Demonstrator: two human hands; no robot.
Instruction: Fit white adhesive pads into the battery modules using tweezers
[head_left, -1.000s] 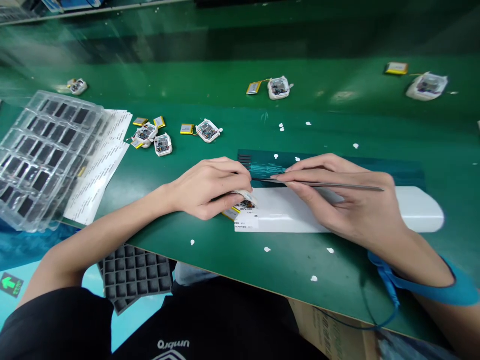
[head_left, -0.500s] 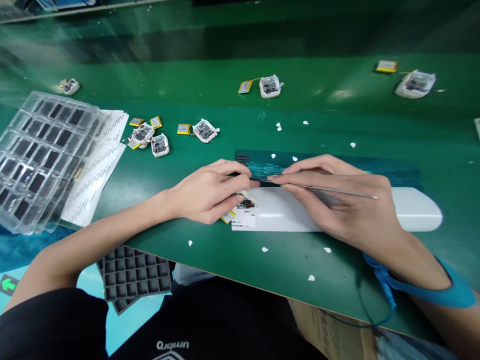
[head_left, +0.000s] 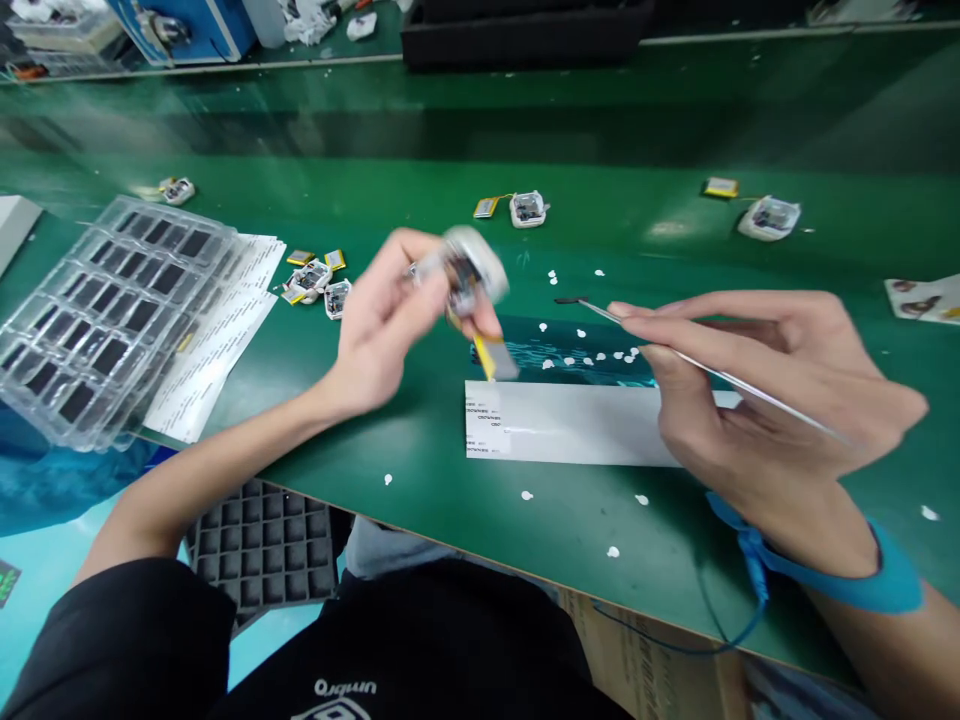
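Note:
My left hand (head_left: 394, 325) is closed around a white device housing (head_left: 480, 262) with its circuit board exposed, raised above the bench and blurred by motion. From that housing hangs a silver battery (head_left: 498, 358) with yellow edges. My right hand (head_left: 765, 390) grips a thin metal pick (head_left: 739, 385) like a pen, pointing left. At its tip is a small black strip (head_left: 568, 300). Below the hands lie a teal sheet (head_left: 525, 345) dotted with white round stickers and a white strip (head_left: 577, 425) with printed paper (head_left: 486, 420) at its left end.
Stacked clear trays (head_left: 112, 320) with dark pieces stand at the left, over printed sheets (head_left: 217, 340). Several open housings with batteries lie farther back, including a middle one (head_left: 528, 209) and a right one (head_left: 769, 218). A blue wrist strap (head_left: 840, 575) trails a cord.
My left hand has lifted the housing and battery up off the white strip. My right hand has moved right, and the pick's tip, with a black strip on it, is now apart from the housing.

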